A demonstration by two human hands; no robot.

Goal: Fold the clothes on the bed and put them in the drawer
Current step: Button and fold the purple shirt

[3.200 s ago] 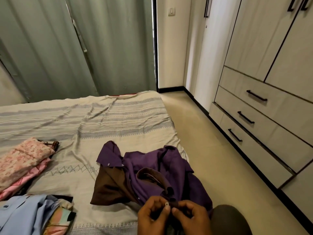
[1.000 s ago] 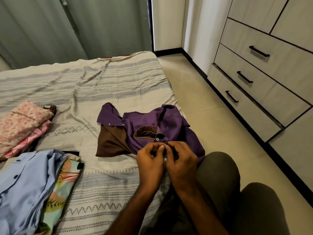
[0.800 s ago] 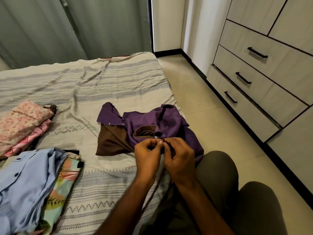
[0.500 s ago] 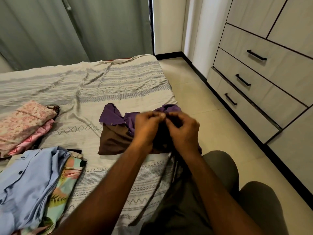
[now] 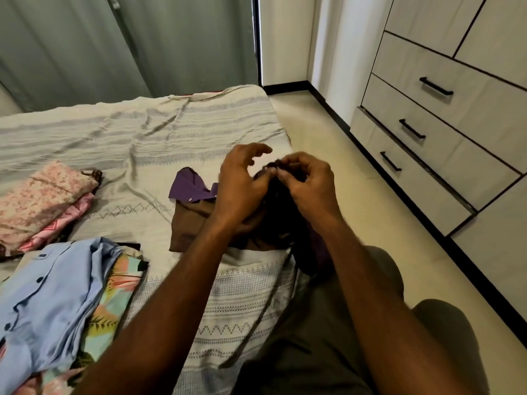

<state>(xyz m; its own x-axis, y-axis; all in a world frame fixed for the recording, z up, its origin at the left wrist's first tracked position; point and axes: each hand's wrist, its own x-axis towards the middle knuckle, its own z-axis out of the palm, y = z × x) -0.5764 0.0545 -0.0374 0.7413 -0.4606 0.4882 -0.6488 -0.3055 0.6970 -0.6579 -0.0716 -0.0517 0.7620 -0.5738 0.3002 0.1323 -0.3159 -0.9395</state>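
Observation:
A purple shirt (image 5: 188, 186) with a brown lining lies crumpled on the bed (image 5: 142, 132) near its right edge, mostly hidden behind my hands. My right hand (image 5: 308, 181) is raised above it and pinches a dark bit of the shirt's fabric between thumb and fingertips. My left hand (image 5: 239, 186) hovers right beside it with its fingers loosely curved and lifted. The sheet shows in the gap between its thumb and fingers. The closed drawers (image 5: 410, 129) with black handles stand to the right across the floor.
A light blue shirt (image 5: 48, 295) lies over a colourful patterned garment (image 5: 114, 303) at the bed's near left. Folded pink clothes (image 5: 40, 195) are stacked further left. My legs in dark trousers (image 5: 313, 323) hang off the bed's right side. Grey curtains hang behind.
Both hands have risen from the shirt's front with fabric lifted in them. The left hand's fingers have since come off the cloth and spread, while the right keeps its pinch.

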